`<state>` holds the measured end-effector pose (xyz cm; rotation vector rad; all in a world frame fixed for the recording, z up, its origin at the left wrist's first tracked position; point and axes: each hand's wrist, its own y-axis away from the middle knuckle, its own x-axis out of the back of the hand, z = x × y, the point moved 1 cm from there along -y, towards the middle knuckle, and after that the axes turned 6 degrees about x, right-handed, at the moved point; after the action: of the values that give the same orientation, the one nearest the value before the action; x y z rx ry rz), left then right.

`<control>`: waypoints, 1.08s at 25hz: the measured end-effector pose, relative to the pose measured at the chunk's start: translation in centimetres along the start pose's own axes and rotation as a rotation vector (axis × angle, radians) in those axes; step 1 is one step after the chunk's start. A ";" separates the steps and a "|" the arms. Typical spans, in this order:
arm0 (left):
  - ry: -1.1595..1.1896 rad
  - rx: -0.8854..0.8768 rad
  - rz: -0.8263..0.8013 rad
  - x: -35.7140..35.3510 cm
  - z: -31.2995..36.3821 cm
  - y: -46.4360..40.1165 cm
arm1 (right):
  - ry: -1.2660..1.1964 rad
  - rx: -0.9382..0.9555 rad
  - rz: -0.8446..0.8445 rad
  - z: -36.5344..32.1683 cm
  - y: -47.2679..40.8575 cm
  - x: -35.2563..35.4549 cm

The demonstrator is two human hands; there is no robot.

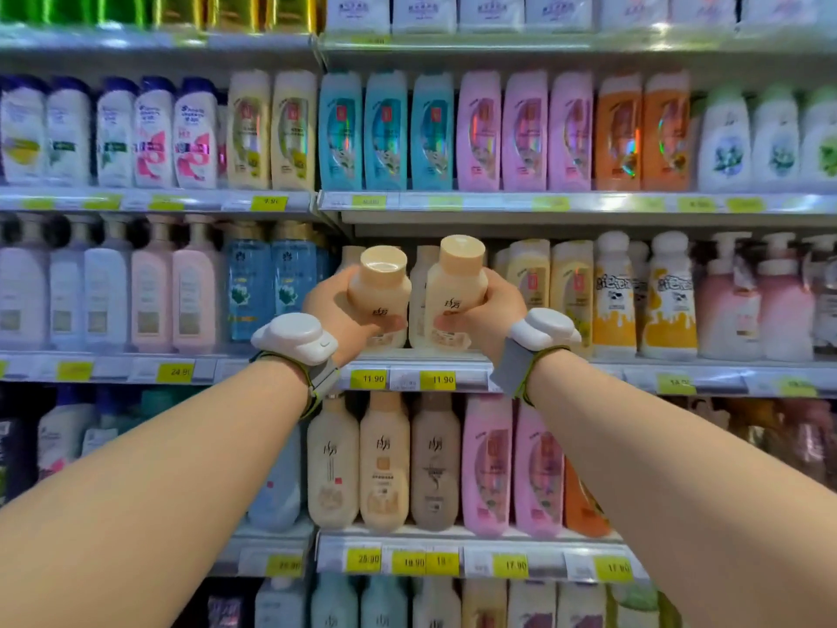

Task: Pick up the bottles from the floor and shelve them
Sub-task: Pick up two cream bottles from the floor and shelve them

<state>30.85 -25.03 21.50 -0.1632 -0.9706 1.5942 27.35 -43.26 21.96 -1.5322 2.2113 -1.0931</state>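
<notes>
At the centre of the frame the left hand (337, 312) wraps its fingers round one cream bottle (380, 296) and the right hand (484, 310) grips a second cream bottle (455, 292), both caps tipped toward the camera, probably so their bases can slide first onto the middle shelf (416, 355). They hang just above that shelf's front edge, over two yellow price tags (373, 379), in a gap where matching cream bottles stand behind. That makes two bottles in two hands, one each, and a white wrist device (294, 335) is strapped on each arm, two in all.
</notes>
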 end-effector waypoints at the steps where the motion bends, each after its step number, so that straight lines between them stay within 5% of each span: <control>1: 0.007 -0.005 0.015 -0.2 -0.2 -0.4 | 0.023 0.009 -0.011 0.2 -1.0 -0.2; 9: -0.098 0.076 0.010 -3.5 -2.0 -6.4 | -0.025 0.039 -0.161 5.3 -8.2 -2.7; 15: -0.113 0.219 -0.139 -4.0 -3.0 -10.1 | -0.010 -0.130 -0.238 7.1 -11.4 -3.1; 22: 0.155 0.377 -0.183 -5.5 -5.2 -11.3 | -0.053 -0.196 -0.253 9.7 -12.6 -4.2; 27: 0.170 0.309 -0.183 -6.1 -5.4 -10.3 | -0.047 -0.177 -0.358 11.2 -11.4 -3.7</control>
<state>43.54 -28.18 22.37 0.0049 -0.5826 1.5130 43.29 -46.90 21.27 -2.0671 2.1007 -0.9572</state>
